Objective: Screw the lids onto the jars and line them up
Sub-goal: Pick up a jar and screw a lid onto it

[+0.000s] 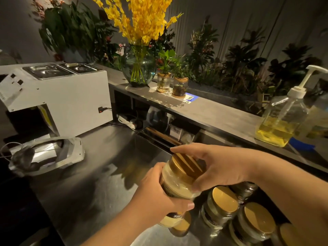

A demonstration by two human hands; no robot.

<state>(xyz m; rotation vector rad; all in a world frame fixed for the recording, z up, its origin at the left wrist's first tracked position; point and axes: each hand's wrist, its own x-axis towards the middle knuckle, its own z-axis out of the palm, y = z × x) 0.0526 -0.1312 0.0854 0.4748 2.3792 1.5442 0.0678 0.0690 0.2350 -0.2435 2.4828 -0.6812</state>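
Note:
I hold a glass jar [174,183] of pale contents above the steel counter, tilted to the left. My left hand [156,192] wraps around its body from below. My right hand [213,167] grips the gold lid [184,166] on its mouth, fingers spread over the rim. Two lidded jars of dark contents, the nearer jar [255,222] and the one behind it [221,205], lie side by side on the counter at the lower right. Another dark jar [245,189] shows behind them under my right wrist. Below my left hand lies a pale jar with a gold lid [179,224], partly hidden.
A white machine with two steel pans [58,93] stands at the back left, a crumpled foil bag [48,155] in front of it. A pump bottle of yellow liquid [282,119] stands on the raised ledge [213,110] at right, beside a vase of yellow flowers [140,70] and small plant jars.

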